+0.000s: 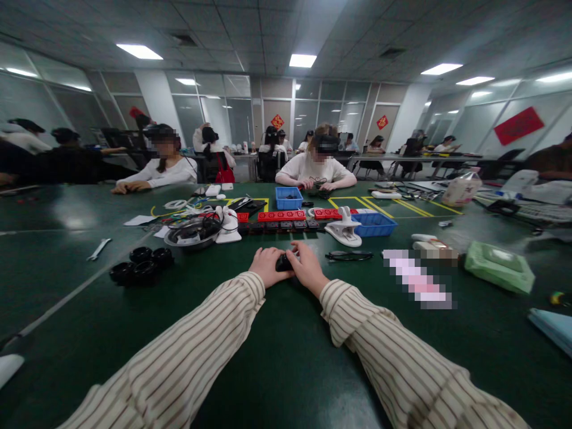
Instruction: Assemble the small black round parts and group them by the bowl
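My left hand [267,266] and my right hand [309,269] meet over the green table, straight ahead of me. Between them is a small rounded black object [283,262], partly covered by my fingers; its exact kind cannot be made out. Fingers of both hands curl around it, the left from its left side and the right from its right side. A pair of black-framed glasses [349,256] lies just right of my right hand. Beyond my hands runs a row of black socket blocks [286,226], with red socket strips [281,215] behind it.
Left stand black cup-like rings [142,265], a wrench [99,249] and a metal bowl [190,241] heaped with cables. Blue bins [375,225], a white clip stand [344,229] and a green wipes pack [498,268] are ahead and right. Across the table a person [317,167] handles dark parts.
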### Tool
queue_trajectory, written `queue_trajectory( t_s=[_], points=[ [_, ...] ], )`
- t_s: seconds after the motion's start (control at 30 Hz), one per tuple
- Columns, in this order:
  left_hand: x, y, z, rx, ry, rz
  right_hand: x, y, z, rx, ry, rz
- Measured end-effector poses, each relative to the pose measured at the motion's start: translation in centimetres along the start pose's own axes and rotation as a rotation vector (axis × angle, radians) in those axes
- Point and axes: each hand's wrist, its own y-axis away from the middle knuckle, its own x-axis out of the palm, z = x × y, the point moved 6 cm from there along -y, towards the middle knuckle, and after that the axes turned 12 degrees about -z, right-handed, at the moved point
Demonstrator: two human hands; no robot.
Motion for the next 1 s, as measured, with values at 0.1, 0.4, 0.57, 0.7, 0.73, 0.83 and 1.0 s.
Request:
queue_trajectory(
  t_s=[0.1, 0.4, 0.57, 0.7, 0.73, 0.83, 1.0],
  points=[
    [-0.5, 0.2, -0.2, -0.044, -0.063, -0.053, -0.7, 0.0, -0.1, 0.047, 0.067, -0.055],
    [-0.4, -0.2, 0.2, -0.032, -0.098, -0.054, 0.2, -0.3, -0.1, -0.034, 0.071, 0.003],
    [0.7, -0.5, 0.5, 0.075, 0.074, 0.042, 0.8, -0.6, -0.1, -0.050, -0.115, 0.090],
    [0.9, -0.5, 0.9, 0.067, 0.082, 0.053, 0.8, -0.4, 0.2, -0.077, -0.155, 0.102],
    [0.8, -0.4, 0.9, 0.055, 0.073, 0.046, 0.7, -0.3, 0.2, -0.086, -0.149, 0.090],
    [0.4, -0.3, 0.8, 0.018, 0.049, 0.015, 0.5, -0.1, 0.2, -0.088, -0.112, 0.053],
    [-0.3, 0.0, 0.1, -0.012, -0.003, -0.034, 0.3, 0.1, -0.3, -0.032, -0.048, 0.036]
  ],
)
